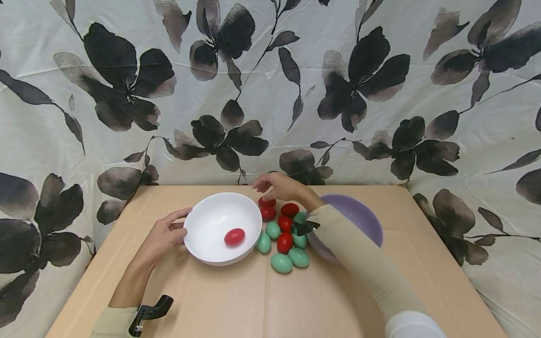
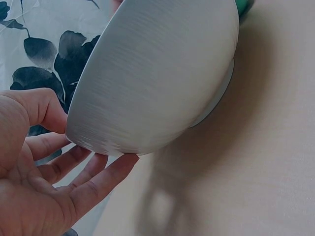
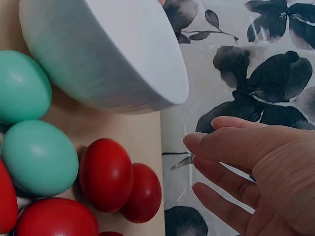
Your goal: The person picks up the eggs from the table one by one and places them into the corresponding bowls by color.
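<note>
My left hand [image 1: 164, 237] holds the white bowl [image 1: 207, 225] at its left side. The left wrist view shows the thumb at the bowl's rim and the fingertips [image 2: 129, 160] against its outer wall. One red egg [image 1: 234, 237] lies inside the bowl. Above the far end of a group of red eggs [image 1: 284, 243] and green eggs [image 1: 281, 263] hovers my right hand [image 1: 285, 188]. Its fingers are loosely bent and hold nothing in the right wrist view, apart from the two nearest red eggs [image 3: 106, 174]. My right forearm hides part of the group.
A purple bowl [image 1: 363, 216] stands right of the eggs, partly covered by my right sleeve. The wooden table [image 1: 236, 300] ends at the back against a flower-patterned cloth [image 1: 287, 117]. The eggs lie close together between the two bowls.
</note>
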Available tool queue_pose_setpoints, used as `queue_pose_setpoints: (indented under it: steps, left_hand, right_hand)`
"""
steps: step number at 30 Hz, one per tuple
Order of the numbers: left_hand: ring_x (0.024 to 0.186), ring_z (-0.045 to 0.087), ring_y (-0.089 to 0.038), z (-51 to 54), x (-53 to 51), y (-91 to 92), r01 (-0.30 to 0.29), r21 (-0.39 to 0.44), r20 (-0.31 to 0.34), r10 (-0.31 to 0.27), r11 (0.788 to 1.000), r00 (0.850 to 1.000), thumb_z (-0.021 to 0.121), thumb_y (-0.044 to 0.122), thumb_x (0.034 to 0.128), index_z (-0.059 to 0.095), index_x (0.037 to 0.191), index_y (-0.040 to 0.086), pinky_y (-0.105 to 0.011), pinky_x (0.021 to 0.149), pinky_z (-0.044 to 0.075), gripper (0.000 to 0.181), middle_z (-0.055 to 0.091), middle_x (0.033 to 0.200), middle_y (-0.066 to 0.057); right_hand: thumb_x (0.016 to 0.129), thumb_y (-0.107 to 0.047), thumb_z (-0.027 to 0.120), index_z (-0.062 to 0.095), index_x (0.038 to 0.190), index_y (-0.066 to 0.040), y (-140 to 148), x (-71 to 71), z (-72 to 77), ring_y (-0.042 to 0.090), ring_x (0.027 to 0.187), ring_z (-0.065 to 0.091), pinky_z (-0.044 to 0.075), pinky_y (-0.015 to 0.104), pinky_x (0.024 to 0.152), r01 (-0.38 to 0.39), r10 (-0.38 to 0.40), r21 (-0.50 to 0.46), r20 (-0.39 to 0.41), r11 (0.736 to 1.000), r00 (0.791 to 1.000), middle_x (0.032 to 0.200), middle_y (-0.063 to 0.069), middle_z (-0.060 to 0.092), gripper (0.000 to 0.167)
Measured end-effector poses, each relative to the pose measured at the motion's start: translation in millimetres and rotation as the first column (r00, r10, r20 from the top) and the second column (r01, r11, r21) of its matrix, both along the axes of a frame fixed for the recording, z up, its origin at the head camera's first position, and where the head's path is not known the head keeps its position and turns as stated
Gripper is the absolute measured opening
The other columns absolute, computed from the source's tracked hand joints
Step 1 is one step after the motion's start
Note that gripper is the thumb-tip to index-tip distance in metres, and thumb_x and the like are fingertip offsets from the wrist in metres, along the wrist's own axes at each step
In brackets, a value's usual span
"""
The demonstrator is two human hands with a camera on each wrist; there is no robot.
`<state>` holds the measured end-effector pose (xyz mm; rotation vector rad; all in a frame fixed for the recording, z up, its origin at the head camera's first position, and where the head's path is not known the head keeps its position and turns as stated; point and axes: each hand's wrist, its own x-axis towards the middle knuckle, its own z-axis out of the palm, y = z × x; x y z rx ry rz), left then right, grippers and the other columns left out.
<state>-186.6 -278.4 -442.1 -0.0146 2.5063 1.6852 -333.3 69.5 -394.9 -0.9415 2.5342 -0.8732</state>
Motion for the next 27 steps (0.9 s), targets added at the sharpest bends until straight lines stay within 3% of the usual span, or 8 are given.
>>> queue_pose_setpoints:
  steps: [13,22,27]
  left_hand:
    - [0.129,0.053,-0.046,-0.5,0.1,0.3,0.0,-0.024,-0.006,0.0,1.0,1.0,0.057,0.001,0.0908,0.044,0.152,0.006,-0.028,0.076,0.058,0.063,0.046,0.149,-0.028]
    - [0.128,0.054,-0.046,-1.5,0.0,-1.0,-0.003,-0.026,-0.01,0.002,1.0,1.0,0.056,0.0,0.0905,0.045,0.152,0.006,-0.028,0.075,0.058,0.063,0.047,0.149,-0.027]
    - [0.129,0.054,-0.046,-2.3,-0.4,-1.2,0.001,-0.02,-0.009,-0.001,1.0,1.0,0.056,-0.001,0.0901,0.045,0.151,0.006,-0.027,0.076,0.058,0.063,0.047,0.149,-0.027]
  right_hand:
    - [0.088,-0.001,0.075,0.07,0.125,-0.014,2.3,-7.4,-12.9,0.024,0.117,0.065,0.057,0.031,0.092,0.047,-0.05,0.067,0.042,0.997,0.998,0.127,0.01,0.069,0.04]
    - [0.088,0.001,0.075,0.066,0.13,-0.005,2.5,-15.4,-25.8,0.032,0.121,0.062,0.058,0.033,0.092,0.033,-0.038,0.085,0.06,0.996,0.997,0.128,0.013,0.067,0.044]
    - [0.088,0.001,0.075,0.067,0.13,-0.006,4.0,-17.0,-30.0,0.031,0.121,0.063,0.057,0.033,0.092,0.041,-0.046,0.086,0.059,0.995,0.997,0.129,0.014,0.067,0.044]
